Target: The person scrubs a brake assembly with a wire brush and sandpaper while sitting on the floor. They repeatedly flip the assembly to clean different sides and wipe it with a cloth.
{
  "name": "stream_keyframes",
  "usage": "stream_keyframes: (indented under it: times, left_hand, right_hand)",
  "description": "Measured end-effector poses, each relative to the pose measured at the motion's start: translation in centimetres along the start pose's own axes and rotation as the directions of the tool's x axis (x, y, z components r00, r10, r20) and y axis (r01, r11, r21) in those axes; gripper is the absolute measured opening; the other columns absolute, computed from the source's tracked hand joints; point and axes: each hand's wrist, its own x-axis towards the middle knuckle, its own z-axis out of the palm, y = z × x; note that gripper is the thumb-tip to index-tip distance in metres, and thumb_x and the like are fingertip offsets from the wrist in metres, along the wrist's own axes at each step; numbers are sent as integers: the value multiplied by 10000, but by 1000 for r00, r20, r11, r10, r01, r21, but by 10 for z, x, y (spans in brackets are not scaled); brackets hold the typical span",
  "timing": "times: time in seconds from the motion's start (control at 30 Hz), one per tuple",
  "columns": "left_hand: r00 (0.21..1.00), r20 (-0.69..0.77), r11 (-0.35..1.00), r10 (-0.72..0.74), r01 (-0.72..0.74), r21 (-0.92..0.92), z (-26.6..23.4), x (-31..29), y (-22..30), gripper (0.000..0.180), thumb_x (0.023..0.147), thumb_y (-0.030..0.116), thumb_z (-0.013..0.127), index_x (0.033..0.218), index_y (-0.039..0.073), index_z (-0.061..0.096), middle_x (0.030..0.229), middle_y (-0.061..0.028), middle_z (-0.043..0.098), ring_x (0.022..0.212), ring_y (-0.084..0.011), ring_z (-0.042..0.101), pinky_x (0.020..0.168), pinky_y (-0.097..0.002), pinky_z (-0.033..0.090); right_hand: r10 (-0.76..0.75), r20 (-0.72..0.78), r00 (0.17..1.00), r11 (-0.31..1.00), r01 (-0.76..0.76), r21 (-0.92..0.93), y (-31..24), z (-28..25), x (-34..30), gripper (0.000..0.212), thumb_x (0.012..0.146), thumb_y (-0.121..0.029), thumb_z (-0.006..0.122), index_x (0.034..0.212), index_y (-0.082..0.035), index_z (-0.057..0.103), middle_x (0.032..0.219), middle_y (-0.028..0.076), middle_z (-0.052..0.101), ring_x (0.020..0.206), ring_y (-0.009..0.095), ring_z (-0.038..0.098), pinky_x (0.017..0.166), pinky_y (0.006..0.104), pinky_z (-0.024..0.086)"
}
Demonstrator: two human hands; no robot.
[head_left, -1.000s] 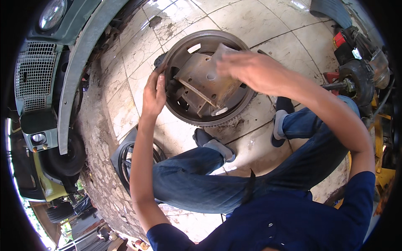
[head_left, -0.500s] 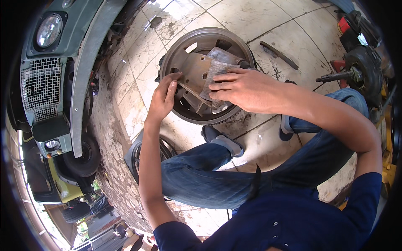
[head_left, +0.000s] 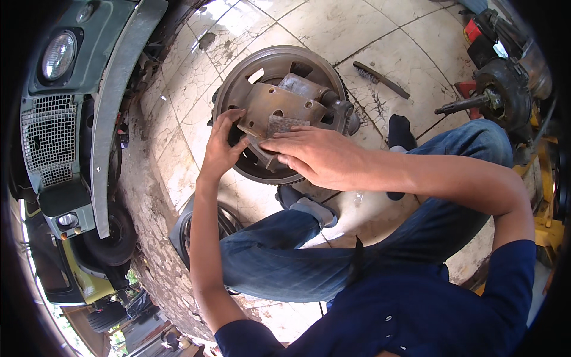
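Rusty brake drum (head_left: 279, 113) lay on tiled floor (head_left: 380, 35) | left hand (head_left: 223, 149) gripped its plate edge | right hand (head_left: 315, 157) pressed sandpaper (head_left: 282, 126) flat | judged: steady, even strokes best.

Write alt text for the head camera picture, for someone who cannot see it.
Seen from above, a seated person's right hand presses a small grey abrasive sheet against a rusty metal plate on a round brake drum, while the left hand steadies the plate's edge. A wire brush lies on the tiled floor beyond.
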Motion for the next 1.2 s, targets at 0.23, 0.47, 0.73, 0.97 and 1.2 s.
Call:
stream_keyframes:
  times: [0.23, 0.47, 0.73, 0.97, 1.2]
  left_hand:
    - [996, -62, 995, 66, -61, 85, -1, 1, 7, 566, 787, 178, 814, 1292, 50, 593, 1298, -115, 596, 1234, -321, 555, 1040, -402, 461]
    - [989, -97, 988, 108, -96, 121, -1, -1, 1, 557, 777, 280, 818, 1251, 50, 637, 1258, -120, 622, 1171, -336, 604, 975, -418, 502]
    - [995, -70, 989, 68, -57, 139, -8, 4, 8, 524, 789, 326, 802, 1224, 63, 673, 1232, -103, 648, 1138, -328, 632, 942, -410, 525]
    - [997, -64, 991, 50, -41, 130, -12, 3, 6, 536, 765, 336, 818, 1207, 66, 681, 1213, -75, 659, 1110, -307, 649, 924, -395, 533]
    - [984, 155, 996, -87, 86, 14, -34, 22, 19, 572, 715, 247, 859, 1208, 56, 640, 1170, -112, 615, 1126, -332, 617, 945, -411, 499]
  right_hand:
    - [36, 221, 975, 947, 38, -320, 3, -11, 2, 836, 926, -411, 687, 1562, -62, 272, 1283, 185, 657, 1427, 327, 414, 1181, 582, 273]
    - [56, 254, 966, 936, 38, -350, -5, -5, 0, 995, 917, -385, 705, 1597, -21, 76, 1269, 206, 652, 1434, 349, 396, 1184, 586, 253]
    - [92, 280, 956, 947, 3, -321, -3, -11, 15, 1048, 863, -404, 762, 1602, -69, 98, 1527, 221, 414, 1437, 353, 386, 1195, 570, 251]
    - [184, 257, 949, 955, -110, -275, -9, -2, 25, 1104, 802, -452, 810, 1610, -103, 143, 1529, 212, 421, 1414, 346, 419, 1206, 553, 234]
    - [154, 229, 961, 944, -75, -320, -9, 1, 26, 1144, 768, -483, 827, 1600, -74, 157, 1516, 263, 416, 1415, 356, 417, 1191, 569, 252]
